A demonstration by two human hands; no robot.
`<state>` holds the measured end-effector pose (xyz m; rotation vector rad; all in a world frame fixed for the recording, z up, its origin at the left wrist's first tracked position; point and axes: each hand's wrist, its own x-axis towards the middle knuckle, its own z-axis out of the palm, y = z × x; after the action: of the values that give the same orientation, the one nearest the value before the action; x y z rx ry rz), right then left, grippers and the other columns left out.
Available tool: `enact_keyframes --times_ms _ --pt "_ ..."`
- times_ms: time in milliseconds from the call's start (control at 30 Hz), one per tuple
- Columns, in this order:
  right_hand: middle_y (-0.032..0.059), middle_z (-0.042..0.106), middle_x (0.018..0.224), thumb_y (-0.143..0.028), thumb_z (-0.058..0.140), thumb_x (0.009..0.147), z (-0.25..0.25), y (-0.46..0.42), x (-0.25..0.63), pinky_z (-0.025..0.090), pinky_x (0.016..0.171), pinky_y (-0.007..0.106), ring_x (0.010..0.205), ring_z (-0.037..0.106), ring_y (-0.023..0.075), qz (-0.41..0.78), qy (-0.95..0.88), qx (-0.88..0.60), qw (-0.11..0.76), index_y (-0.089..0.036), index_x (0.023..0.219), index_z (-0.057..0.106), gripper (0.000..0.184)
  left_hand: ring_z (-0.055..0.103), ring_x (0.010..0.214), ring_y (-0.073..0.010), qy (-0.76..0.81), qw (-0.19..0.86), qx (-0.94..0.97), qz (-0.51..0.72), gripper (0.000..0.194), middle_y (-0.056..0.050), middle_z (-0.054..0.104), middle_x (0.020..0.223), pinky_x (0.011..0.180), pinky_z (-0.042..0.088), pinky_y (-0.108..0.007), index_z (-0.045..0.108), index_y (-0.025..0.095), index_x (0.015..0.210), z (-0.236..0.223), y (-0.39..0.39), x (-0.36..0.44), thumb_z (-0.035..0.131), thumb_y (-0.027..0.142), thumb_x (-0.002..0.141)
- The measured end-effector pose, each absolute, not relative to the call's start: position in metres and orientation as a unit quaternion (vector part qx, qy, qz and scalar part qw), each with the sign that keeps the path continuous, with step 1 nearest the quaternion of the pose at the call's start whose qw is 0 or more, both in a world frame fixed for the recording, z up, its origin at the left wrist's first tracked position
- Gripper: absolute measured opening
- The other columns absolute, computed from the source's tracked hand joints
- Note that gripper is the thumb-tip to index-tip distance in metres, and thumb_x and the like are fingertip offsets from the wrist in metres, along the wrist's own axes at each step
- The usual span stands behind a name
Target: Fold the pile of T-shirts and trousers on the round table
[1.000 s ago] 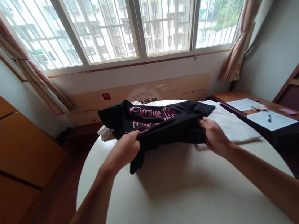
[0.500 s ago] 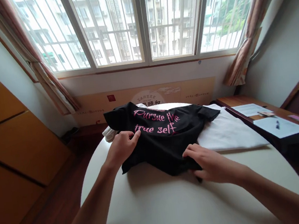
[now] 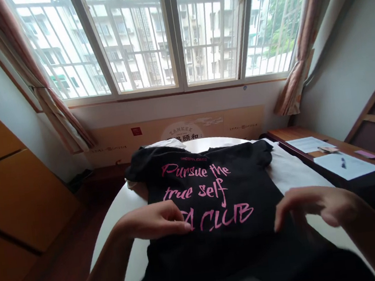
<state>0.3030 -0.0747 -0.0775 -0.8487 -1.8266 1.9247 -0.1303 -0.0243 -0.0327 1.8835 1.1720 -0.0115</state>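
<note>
In the head view, a black T-shirt (image 3: 217, 248) lay on the round white table (image 3: 138, 259), its printed side up. Its collar end was toward the window (image 3: 175, 37), the sleeves stuck out to either side near the far edge, and the lower part came toward the person, rumpled and blurred at the bottom. Pink lettering read "Pursue the true self", with "CLUB" in the line below.

The left hand (image 3: 156, 219) was over the left side of the shirt, covering the start of that last line. Its fingers were curled, with the thumb stretched out close to the forefinger; whether cloth was caught between them could not be told. The right hand (image 3: 320, 206) was over the shirt's right edge, its fingers loosely spread and the forefinger bent downward, well apart from the thumb. It was partly blurred, and whether it touched the cloth could not be told.

A white cloth (image 3: 295, 170) lay on the table beside and partly under the right sleeve, and more white cloth (image 3: 169, 143) showed behind the left shoulder. To the right, a brown desk (image 3: 276, 138) bore two sheets of paper (image 3: 304, 145), a pen (image 3: 343, 163) and a pink slip (image 3: 366, 154).
</note>
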Motion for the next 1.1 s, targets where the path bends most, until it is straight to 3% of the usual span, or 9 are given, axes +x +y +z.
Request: enact_keyframes --times_ms 67,100,200,300,433,667,933,1000,1100 --pt "0.0126 0.080 0.081 -0.079 0.079 0.076 -0.084 -0.065 0.302 0.054 0.051 0.030 0.058 0.074 0.0251 0.710 -0.655 -0.253 0.056 -0.015 0.134 0.069 0.087 0.060 0.056 -0.0167 0.444 0.509 0.731 -0.093 0.058 -0.002 0.066 0.063 0.051 0.046 -0.025 0.073 0.019 0.077 -0.039 -0.021 -0.129 0.073 0.077 0.077" --pt "0.0130 0.081 0.081 -0.078 0.075 0.081 -0.086 -0.060 0.301 0.055 0.052 0.029 0.058 0.074 0.0243 0.704 -0.658 -0.263 0.059 -0.014 0.137 0.066 0.086 0.064 0.056 -0.0185 0.435 0.534 0.716 -0.113 0.059 -0.003 0.068 0.063 0.052 0.049 -0.026 0.073 0.019 0.081 -0.042 -0.018 -0.128 0.072 0.078 0.079" --pt "0.0138 0.083 0.096 -0.070 0.065 0.095 -0.091 -0.044 0.296 0.059 0.064 0.030 0.075 0.079 0.0232 0.598 -0.672 -0.379 0.216 -0.017 0.139 0.065 0.068 0.070 0.060 -0.0214 0.453 0.542 0.702 -0.092 0.058 -0.004 0.072 0.064 0.056 0.052 -0.028 0.068 0.020 0.084 -0.050 -0.012 -0.125 0.073 0.078 0.078" --pt "0.0146 0.078 0.125 -0.065 0.068 0.096 -0.100 -0.033 0.291 0.062 0.090 0.040 0.111 0.075 0.0295 0.432 -0.685 -0.478 0.339 -0.021 0.134 0.070 0.058 0.072 0.062 -0.0216 0.473 0.514 0.713 -0.069 0.059 -0.003 0.072 0.064 0.057 0.051 -0.027 0.061 0.021 0.083 -0.056 -0.009 -0.121 0.076 0.077 0.074" --pt "0.0100 0.069 0.144 -0.057 0.071 0.093 -0.115 -0.025 0.288 0.043 0.120 0.055 0.135 0.062 0.0361 0.256 -0.733 -0.548 0.312 -0.026 0.133 0.074 0.051 0.069 0.057 -0.0210 0.503 0.450 0.736 -0.056 0.058 -0.002 0.069 0.059 0.050 0.045 -0.025 0.058 0.021 0.079 -0.065 -0.005 -0.116 0.071 0.078 0.077" --pt "0.0066 0.080 0.120 -0.051 0.059 0.100 -0.116 -0.027 0.289 0.054 0.098 0.044 0.110 0.074 0.0329 0.184 -0.767 -0.576 0.216 -0.028 0.116 0.079 0.034 0.068 0.059 -0.0201 0.504 0.443 0.733 -0.111 0.043 -0.004 0.071 0.062 0.055 0.048 -0.027 0.060 0.021 0.073 -0.074 -0.004 -0.111 0.082 0.058 0.075" --pt "0.0039 0.078 0.078 -0.055 0.050 0.103 -0.104 -0.025 0.294 0.048 0.069 0.035 0.076 0.074 0.0277 0.120 -0.749 -0.626 0.181 -0.027 0.102 0.077 0.039 0.070 0.060 -0.0234 0.473 0.420 0.749 -0.195 0.033 -0.004 0.071 0.059 0.051 0.047 -0.028 0.058 0.022 0.066 -0.067 -0.023 -0.101 0.082 0.044 0.070" --pt "0.0029 0.076 0.073 -0.053 0.050 0.103 -0.099 -0.011 0.298 0.047 0.067 0.034 0.071 0.073 0.0259 0.119 -0.744 -0.631 0.186 -0.026 0.103 0.076 0.038 0.071 0.061 -0.0231 0.456 0.427 0.763 -0.168 0.032 -0.004 0.074 0.064 0.052 0.048 -0.028 0.062 0.021 0.075 -0.061 -0.018 -0.100 0.076 0.050 0.078" --pt "0.0051 0.080 0.086 -0.042 0.053 0.102 -0.090 0.031 0.302 0.051 0.073 0.033 0.080 0.075 0.0246 0.069 -0.738 -0.636 0.216 -0.023 0.102 0.075 0.029 0.072 0.065 -0.0216 0.453 0.394 0.800 0.009 0.037 -0.006 0.078 0.080 0.055 0.049 -0.028 0.066 0.020 0.091 -0.045 0.017 -0.103 0.064 0.058 0.088"
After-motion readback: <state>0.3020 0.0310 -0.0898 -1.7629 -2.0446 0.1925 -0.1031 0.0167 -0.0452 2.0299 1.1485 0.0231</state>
